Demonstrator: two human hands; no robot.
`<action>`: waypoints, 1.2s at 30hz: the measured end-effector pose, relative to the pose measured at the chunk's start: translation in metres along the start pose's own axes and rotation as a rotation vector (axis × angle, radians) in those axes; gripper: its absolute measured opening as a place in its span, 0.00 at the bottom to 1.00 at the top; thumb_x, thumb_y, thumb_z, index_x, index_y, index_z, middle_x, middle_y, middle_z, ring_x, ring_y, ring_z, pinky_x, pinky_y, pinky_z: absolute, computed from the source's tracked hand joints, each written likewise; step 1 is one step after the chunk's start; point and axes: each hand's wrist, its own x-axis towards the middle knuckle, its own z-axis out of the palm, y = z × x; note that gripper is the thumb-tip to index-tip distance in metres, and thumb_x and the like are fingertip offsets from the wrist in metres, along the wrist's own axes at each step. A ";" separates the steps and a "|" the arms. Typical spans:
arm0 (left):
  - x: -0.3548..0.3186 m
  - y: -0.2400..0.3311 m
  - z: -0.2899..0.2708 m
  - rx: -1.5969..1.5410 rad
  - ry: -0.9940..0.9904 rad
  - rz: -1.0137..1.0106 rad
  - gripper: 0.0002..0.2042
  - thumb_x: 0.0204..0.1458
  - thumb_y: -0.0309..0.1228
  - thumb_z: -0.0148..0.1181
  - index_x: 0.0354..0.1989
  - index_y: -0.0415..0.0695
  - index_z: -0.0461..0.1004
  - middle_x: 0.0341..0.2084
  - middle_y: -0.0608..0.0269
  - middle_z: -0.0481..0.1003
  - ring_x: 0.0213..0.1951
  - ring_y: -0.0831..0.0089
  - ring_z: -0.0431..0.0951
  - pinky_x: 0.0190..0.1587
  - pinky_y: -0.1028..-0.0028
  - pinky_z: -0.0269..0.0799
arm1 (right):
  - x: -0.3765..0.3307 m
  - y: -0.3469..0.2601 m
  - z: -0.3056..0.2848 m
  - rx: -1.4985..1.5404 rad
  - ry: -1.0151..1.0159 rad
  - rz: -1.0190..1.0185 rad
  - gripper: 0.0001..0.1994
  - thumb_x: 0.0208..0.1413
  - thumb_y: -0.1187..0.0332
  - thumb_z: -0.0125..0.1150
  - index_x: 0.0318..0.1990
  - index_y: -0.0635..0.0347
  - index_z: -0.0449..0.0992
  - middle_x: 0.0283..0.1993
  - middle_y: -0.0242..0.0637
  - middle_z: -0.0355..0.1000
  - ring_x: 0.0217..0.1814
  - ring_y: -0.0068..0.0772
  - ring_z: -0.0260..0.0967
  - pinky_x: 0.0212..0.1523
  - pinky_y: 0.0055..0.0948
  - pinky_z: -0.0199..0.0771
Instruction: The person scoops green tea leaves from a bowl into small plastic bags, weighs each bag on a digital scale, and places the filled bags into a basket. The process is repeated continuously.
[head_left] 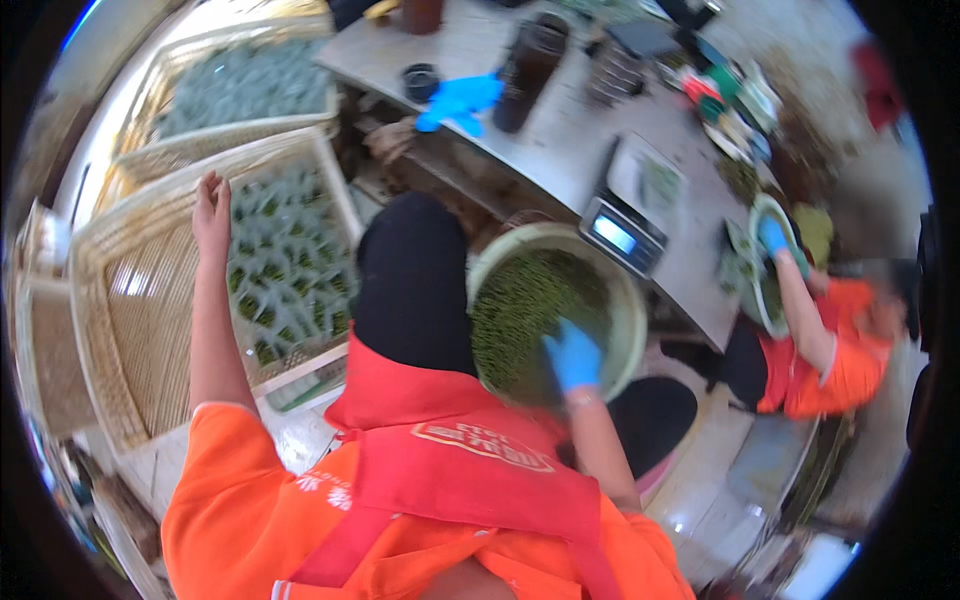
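Note:
My right hand (575,358), in a blue glove, reaches into a round pale tub (634,345) between my knees. It touches a mass of small green plant pieces (520,310); motion blur and the greens hide its fingertips. Bare and raised, my left hand (211,212) is over the slatted cream crate (140,310) at my left, its fingers loosely stretched with nothing visible in them. Beside that hand, the crate holds rows of clear bags with green contents (290,260).
Farther back stands another crate (140,150) of pale packets. A metal table (570,140) carries a digital scale (622,235) with a small bag, a dark jar (532,70) and a blue glove (460,103). A co-worker (835,345) at the right handles greens in a basin (765,300).

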 end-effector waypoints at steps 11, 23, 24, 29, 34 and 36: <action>-0.214 0.309 0.171 -0.298 -1.017 0.923 0.18 0.44 0.32 0.60 0.46 0.46 0.70 0.32 0.55 0.76 0.31 0.63 0.77 0.34 0.68 0.73 | -0.011 0.022 0.002 1.057 -0.016 0.175 0.05 0.49 0.71 0.58 0.32 0.61 0.72 0.24 0.35 0.71 0.21 0.29 0.70 0.23 0.27 0.70; -0.255 0.315 0.187 -0.441 -1.384 0.303 0.11 0.53 0.36 0.54 0.38 0.42 0.73 0.23 0.62 0.78 0.19 0.76 0.76 0.24 0.76 0.71 | -0.011 0.003 -0.072 1.476 -0.014 0.002 0.12 0.52 0.69 0.59 0.43 0.62 0.71 0.30 0.32 0.72 0.25 0.19 0.69 0.28 0.18 0.71; -0.249 0.321 0.185 -0.343 -1.329 0.455 0.11 0.52 0.37 0.55 0.38 0.43 0.74 0.22 0.61 0.77 0.19 0.74 0.77 0.24 0.74 0.71 | -0.008 0.003 -0.070 1.466 -0.017 -0.027 0.12 0.52 0.71 0.59 0.44 0.63 0.71 0.31 0.33 0.72 0.26 0.20 0.69 0.29 0.18 0.72; -0.232 0.335 0.181 -0.089 -1.176 0.807 0.10 0.47 0.36 0.60 0.35 0.46 0.76 0.19 0.64 0.77 0.21 0.74 0.78 0.25 0.76 0.72 | -0.007 -0.002 -0.062 1.483 -0.028 -0.052 0.14 0.51 0.77 0.58 0.46 0.65 0.71 0.34 0.35 0.73 0.29 0.22 0.71 0.32 0.21 0.73; -0.222 0.332 0.175 -0.358 -1.410 0.268 0.12 0.49 0.33 0.59 0.39 0.40 0.75 0.25 0.62 0.78 0.28 0.78 0.79 0.28 0.78 0.73 | -0.017 0.011 -0.073 1.567 -0.014 0.130 0.09 0.52 0.73 0.57 0.41 0.64 0.72 0.30 0.37 0.73 0.29 0.28 0.73 0.30 0.24 0.76; -0.221 0.310 0.188 -0.469 -1.351 0.155 0.11 0.51 0.30 0.57 0.40 0.38 0.74 0.27 0.61 0.77 0.28 0.79 0.77 0.29 0.78 0.73 | -0.010 0.016 -0.077 1.667 0.056 0.178 0.09 0.52 0.73 0.56 0.41 0.63 0.72 0.31 0.37 0.73 0.31 0.29 0.73 0.31 0.26 0.76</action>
